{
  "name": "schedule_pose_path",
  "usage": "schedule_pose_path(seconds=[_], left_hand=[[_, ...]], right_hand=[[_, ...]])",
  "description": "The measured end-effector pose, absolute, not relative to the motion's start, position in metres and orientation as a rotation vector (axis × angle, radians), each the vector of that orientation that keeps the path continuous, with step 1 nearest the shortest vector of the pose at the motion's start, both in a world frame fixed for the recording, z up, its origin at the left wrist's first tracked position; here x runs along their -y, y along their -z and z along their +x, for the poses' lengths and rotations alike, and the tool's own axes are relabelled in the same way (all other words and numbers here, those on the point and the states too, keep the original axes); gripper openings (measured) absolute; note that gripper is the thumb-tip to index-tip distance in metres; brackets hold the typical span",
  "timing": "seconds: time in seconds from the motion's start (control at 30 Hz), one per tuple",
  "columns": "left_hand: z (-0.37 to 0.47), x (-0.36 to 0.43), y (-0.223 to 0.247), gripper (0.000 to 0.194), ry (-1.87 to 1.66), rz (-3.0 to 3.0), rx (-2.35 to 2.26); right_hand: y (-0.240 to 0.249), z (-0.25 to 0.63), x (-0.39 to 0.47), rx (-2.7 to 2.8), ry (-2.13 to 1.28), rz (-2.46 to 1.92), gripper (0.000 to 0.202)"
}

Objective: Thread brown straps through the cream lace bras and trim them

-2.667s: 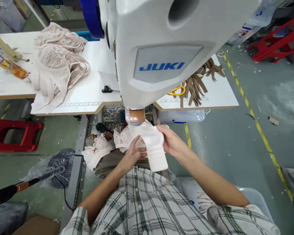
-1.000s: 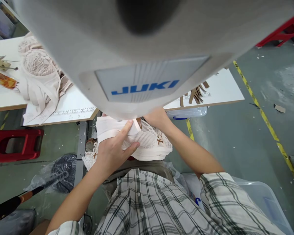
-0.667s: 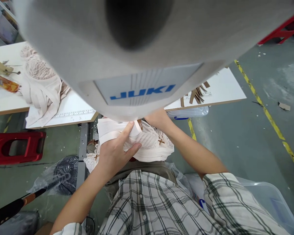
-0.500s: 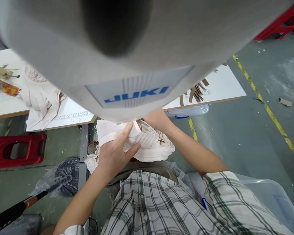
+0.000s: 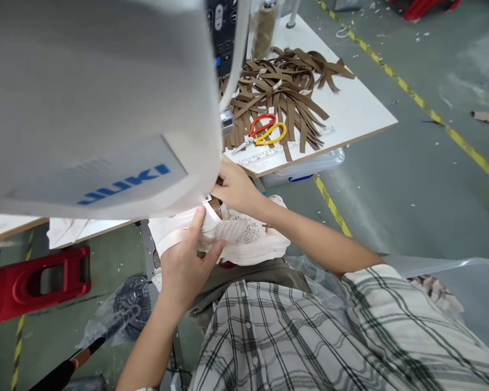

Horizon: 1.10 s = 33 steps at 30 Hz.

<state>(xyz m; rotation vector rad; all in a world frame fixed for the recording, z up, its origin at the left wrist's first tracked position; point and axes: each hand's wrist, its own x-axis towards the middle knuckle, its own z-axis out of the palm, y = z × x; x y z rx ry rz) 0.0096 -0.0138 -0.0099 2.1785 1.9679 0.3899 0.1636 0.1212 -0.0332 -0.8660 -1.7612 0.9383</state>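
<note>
A white lace bra (image 5: 240, 231) with a small brown bow lies in my lap, its upper edge reaching under the JUKI sewing machine head (image 5: 158, 108). My left hand (image 5: 189, 255) grips its smooth white band; index finger and thumb lie on top, and the other fingers are hidden. Just right of the machine's lower end, my right hand (image 5: 238, 184) is closed with bent fingers at the bra's edge. What its fingertips pinch is hidden behind the machine head.
Brown fabric strips (image 5: 289, 98) are heaped on the white table (image 5: 367, 117), with red-and-yellow-handled scissors (image 5: 264, 130) on them. A red stool (image 5: 36, 285) stands at left. A clear plastic bin (image 5: 472, 282) is at my right side, and another plastic box (image 5: 326, 163) sits beneath the tabletop.
My view has swung to the right, so the scissors, strips and control panel now show beside the machine head. My right hand shows more fully; my left hand keeps its hold on the bra.
</note>
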Motion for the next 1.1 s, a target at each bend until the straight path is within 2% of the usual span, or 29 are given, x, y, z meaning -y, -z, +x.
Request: schedule_pose_path(seconds=[0.27, 0.47, 1.1], left_hand=[[0.011, 0.014, 0.006, 0.065, -0.396, 2.153, -1.944], [0.012, 0.016, 0.007, 0.064, -0.488, 2.138, -1.947], [0.011, 0.019, 0.011, 0.062, -0.595, 2.125, -2.036]], right_hand=[[0.054, 0.177, -0.087, 1.517, -1.028, -0.873, 0.015], [0.054, 0.193, -0.069, 1.565, -1.166, -0.833, 0.026], [0.054, 0.199, -0.057, 1.566, -1.194, -0.81, 0.029]])
